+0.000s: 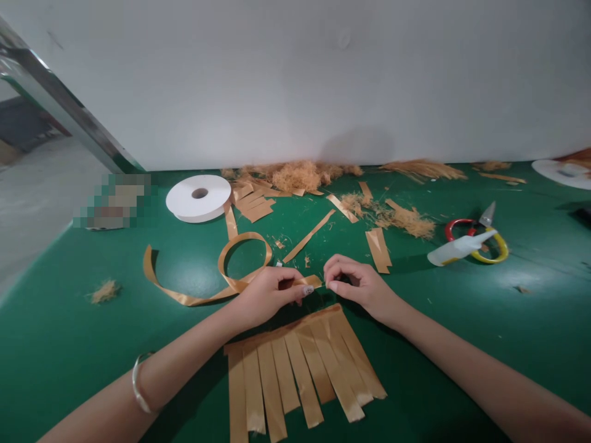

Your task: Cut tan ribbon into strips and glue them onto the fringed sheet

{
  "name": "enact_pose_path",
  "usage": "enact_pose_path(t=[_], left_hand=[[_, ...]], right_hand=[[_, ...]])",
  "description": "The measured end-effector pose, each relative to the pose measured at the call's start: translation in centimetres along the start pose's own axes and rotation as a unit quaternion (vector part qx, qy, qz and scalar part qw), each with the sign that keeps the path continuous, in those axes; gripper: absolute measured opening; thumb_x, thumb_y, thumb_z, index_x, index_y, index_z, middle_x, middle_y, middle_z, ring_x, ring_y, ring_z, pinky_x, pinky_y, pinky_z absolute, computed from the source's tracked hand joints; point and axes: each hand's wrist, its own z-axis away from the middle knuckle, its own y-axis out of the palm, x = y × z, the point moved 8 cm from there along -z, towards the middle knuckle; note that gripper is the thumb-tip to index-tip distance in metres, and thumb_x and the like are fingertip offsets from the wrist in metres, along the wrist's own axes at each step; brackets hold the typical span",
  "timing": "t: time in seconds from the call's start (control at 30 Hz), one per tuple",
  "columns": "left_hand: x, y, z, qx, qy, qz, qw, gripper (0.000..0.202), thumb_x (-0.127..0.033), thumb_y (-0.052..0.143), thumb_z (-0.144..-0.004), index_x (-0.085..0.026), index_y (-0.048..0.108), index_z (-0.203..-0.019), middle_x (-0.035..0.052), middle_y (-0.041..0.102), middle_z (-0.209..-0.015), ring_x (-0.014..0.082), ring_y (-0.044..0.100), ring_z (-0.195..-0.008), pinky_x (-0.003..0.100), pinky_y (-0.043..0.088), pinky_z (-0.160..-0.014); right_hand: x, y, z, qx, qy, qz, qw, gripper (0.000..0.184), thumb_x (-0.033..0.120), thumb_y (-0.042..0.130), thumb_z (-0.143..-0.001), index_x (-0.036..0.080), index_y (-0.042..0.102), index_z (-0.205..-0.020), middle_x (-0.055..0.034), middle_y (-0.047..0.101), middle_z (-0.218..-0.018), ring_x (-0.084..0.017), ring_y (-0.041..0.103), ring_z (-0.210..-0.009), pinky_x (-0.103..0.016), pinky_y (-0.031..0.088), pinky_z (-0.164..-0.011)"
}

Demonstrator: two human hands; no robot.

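Note:
A gold ribbon (185,299) loops and curls across the table, and its end lies between the thumb and fingers of my left hand (272,295). Just right of that end, the fingertips of my right hand (355,284) are pinched together. Something thin like a thread seems to run from the ribbon's end to them, too fine to make out. Below both hands lies a fringe of gold ribbon strips (295,363), joined along its upper edge. The ribbon leads back to a white-sided roll (217,200).
Frayed gold fibres (295,176) and cut ribbon pieces (378,249) lie along the white wall (295,80). To the right, a white squeeze bottle (455,249) rests on scissors (498,249) with red and yellow handles. Another white disc (554,174) stands far right on the green table (462,332).

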Motion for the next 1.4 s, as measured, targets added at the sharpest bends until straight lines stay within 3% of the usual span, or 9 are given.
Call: enact_pose_path(t=[0.33,0.43,0.6,0.8,0.93,1.0,1.17,1.3,1.4], left_hand=[[-0.2,-0.3,0.0,-0.006,0.001,0.001,1.000,0.021,-0.033,0.057,-0.081,-0.015,0.062,-0.071,-0.0019,0.059,-0.062,0.0095,0.054,-0.059,0.021,0.041,-0.059],[-0.2,-0.8,0.1,0.015,-0.009,0.014,1.000,0.021,-0.033,0.058,-0.081,-0.015,0.062,-0.071,-0.0012,0.061,-0.064,0.0101,0.056,-0.062,0.022,0.042,-0.062],[0.1,-2.2,0.4,0.072,-0.027,-0.003,0.997,0.023,-0.034,0.062,-0.078,-0.014,0.065,-0.066,0.0009,0.065,-0.065,0.0105,0.057,-0.064,0.020,0.041,-0.062],[1.1,-3.7,0.4,0.066,-0.030,0.029,0.997,0.023,-0.037,0.063,-0.077,-0.015,0.070,-0.075,0.0021,0.068,-0.068,0.0104,0.058,-0.066,0.020,0.041,-0.066],[1.7,-4.1,0.3,0.063,-0.039,0.056,0.996,0.030,-0.042,0.063,-0.077,-0.013,0.071,-0.077,0.0038,0.068,-0.067,0.0094,0.055,-0.058,0.020,0.039,-0.056],[2.0,-4.4,0.2,0.056,-0.043,0.054,0.996,0.033,-0.044,0.064,-0.075,-0.012,0.071,-0.076,0.0045,0.067,-0.065,0.0080,0.050,-0.051,0.019,0.035,-0.050],[1.8,-4.3,0.2,0.059,-0.043,0.047,0.996,0.034,-0.045,0.064,-0.075,-0.011,0.070,-0.073,0.0040,0.065,-0.060,0.0061,0.044,-0.047,0.018,0.031,-0.047],[1.9,-4.4,0.1,0.048,-0.043,0.034,0.997,0.036,-0.046,0.063,-0.076,-0.011,0.069,-0.071,0.0027,0.062,-0.055,0.0044,0.033,-0.040,0.019,0.021,-0.040],[1.9,-4.3,0.2,0.048,-0.042,0.032,0.997,0.035,-0.045,0.062,-0.077,-0.011,0.068,-0.070,0.0030,0.063,-0.057,0.0037,0.032,-0.039,0.019,0.021,-0.039]], right_hand=[[-1.0,-1.2,-0.2,-0.034,-0.004,-0.132,0.991,0.011,0.025,0.058,-0.074,0.019,0.057,-0.065,-0.0015,0.049,-0.078,-0.014,0.046,-0.072,-0.029,0.035,-0.067],[-1.9,-1.7,-0.4,-0.055,0.015,-0.183,0.981,0.009,0.024,0.061,-0.070,0.019,0.058,-0.063,-0.0017,0.049,-0.076,-0.015,0.045,-0.073,-0.029,0.035,-0.067],[-3.2,-2.3,-0.7,-0.087,0.058,-0.312,0.944,0.008,0.024,0.062,-0.064,0.020,0.057,-0.060,-0.0012,0.050,-0.071,-0.013,0.044,-0.067,-0.027,0.037,-0.062],[-3.0,-1.5,-0.4,-0.071,0.142,-0.484,0.860,0.008,0.022,0.060,-0.062,0.020,0.053,-0.058,-0.0004,0.058,-0.086,-0.010,0.048,-0.065,-0.025,0.042,-0.058],[-1.9,-1.0,-0.2,-0.053,0.160,-0.548,0.819,0.008,0.021,0.057,-0.060,0.020,0.050,-0.058,0.0010,0.056,-0.074,-0.010,0.047,-0.059,-0.024,0.041,-0.052],[-1.4,-1.2,-0.3,-0.054,0.158,-0.550,0.818,0.009,0.020,0.058,-0.060,0.020,0.050,-0.057,0.0019,0.052,-0.067,-0.010,0.049,-0.060,-0.023,0.041,-0.052],[-1.0,-2.6,-0.5,-0.082,0.120,-0.516,0.844,0.010,0.020,0.061,-0.062,0.019,0.051,-0.058,0.0033,0.048,-0.064,-0.009,0.052,-0.065,-0.021,0.045,-0.060],[-1.3,-2.9,-0.5,-0.080,0.105,-0.490,0.861,0.010,0.020,0.062,-0.062,0.019,0.053,-0.058,0.0037,0.046,-0.063,-0.008,0.052,-0.065,-0.020,0.044,-0.060],[-1.4,-3.1,-0.5,-0.088,0.091,-0.463,0.877,0.009,0.020,0.062,-0.063,0.019,0.055,-0.058,0.0033,0.047,-0.061,-0.009,0.051,-0.065,-0.020,0.043,-0.059]])
